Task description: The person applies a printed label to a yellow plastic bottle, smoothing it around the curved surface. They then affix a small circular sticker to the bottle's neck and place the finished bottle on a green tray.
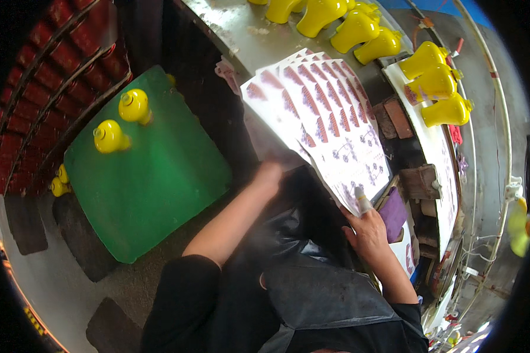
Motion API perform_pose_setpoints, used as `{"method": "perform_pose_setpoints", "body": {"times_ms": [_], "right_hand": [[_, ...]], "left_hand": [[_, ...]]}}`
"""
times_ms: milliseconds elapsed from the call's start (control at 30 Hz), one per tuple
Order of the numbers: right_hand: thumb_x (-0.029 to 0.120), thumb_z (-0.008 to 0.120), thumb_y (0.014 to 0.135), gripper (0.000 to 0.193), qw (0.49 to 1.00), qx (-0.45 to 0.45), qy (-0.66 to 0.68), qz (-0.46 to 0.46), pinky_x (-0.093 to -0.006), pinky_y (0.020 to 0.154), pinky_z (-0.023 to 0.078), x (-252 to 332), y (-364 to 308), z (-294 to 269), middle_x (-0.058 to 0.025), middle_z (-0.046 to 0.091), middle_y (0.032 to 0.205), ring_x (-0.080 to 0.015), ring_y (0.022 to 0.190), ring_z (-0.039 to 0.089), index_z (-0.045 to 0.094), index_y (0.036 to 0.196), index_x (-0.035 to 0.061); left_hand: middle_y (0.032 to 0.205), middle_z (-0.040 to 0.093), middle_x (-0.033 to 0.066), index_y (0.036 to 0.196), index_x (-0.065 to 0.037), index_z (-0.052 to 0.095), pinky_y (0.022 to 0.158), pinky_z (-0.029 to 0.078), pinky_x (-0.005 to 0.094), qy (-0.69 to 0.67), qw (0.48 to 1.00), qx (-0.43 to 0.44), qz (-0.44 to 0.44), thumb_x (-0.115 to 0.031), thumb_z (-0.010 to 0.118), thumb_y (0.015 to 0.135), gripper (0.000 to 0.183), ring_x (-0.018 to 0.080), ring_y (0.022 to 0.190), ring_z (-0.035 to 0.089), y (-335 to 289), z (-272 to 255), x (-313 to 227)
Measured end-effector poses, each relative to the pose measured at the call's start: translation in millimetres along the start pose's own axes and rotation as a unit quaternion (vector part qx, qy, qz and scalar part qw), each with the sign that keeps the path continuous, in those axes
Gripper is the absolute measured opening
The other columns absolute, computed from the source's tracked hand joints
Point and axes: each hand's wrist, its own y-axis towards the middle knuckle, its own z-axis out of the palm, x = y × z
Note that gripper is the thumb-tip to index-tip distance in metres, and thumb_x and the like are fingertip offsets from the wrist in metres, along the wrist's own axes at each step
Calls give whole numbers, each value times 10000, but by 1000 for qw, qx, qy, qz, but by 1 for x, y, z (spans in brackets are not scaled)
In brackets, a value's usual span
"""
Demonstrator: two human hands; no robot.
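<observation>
Several white printed sheets [327, 112] with rows of small purple and reddish figures fan out in front of me, tilted and overlapping. My right hand [368, 232] grips their lower edge, with the thumb below and a pale-wrapped finger lying on top. At the lower left side of the sheets is my left hand [269, 175], blurred. It meets the paper's edge there, and its fingers are hidden behind the paper, so their grip does not show.
Glossy yellow vases [321, 16] line the metal table [229, 35] ahead, with more vases [447, 110] on a white board at right. Two yellow vases [135, 106] stand on a green board [153, 176] at left. A purple cloth [393, 215] and bricks [398, 117] lie near my right hand.
</observation>
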Motion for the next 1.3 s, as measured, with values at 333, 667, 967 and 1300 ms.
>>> {"method": "perform_pose_setpoints", "body": {"times_ms": [333,667,967,1300], "right_hand": [[-52,710,834,362,933,-60,321,-152,-407,818,594,50,36,-10,-207,677,1195,-383,970,717,712,1179,59],[42,565,936,299,909,2,407,87,-492,917,530,89,161,116,-266,676,1146,-453,1068,653,661,1215,-6],[68,629,899,174,977,43,195,76,-421,744,590,101,190,194,-198,718,953,-298,856,714,726,1031,9],[157,616,940,234,978,70,167,106,-489,900,558,102,201,143,-206,700,1112,-427,997,680,699,1116,27]], "left_hand": [[1385,561,186,1494,1,421,1051,483,393,106,993,-53,17,-166,526,1027,507,263,1236,569,2,-4,7],[1358,600,154,1545,-20,395,988,502,404,100,991,-57,73,-157,566,1006,581,271,1186,599,33,-36,-13],[1206,689,262,1361,-18,591,951,528,456,437,889,-99,95,-325,501,1022,466,391,1116,675,52,-41,-22],[1167,690,236,1256,-46,668,967,512,465,479,803,-276,224,-171,600,946,341,407,1131,648,25,-73,-22]]}}
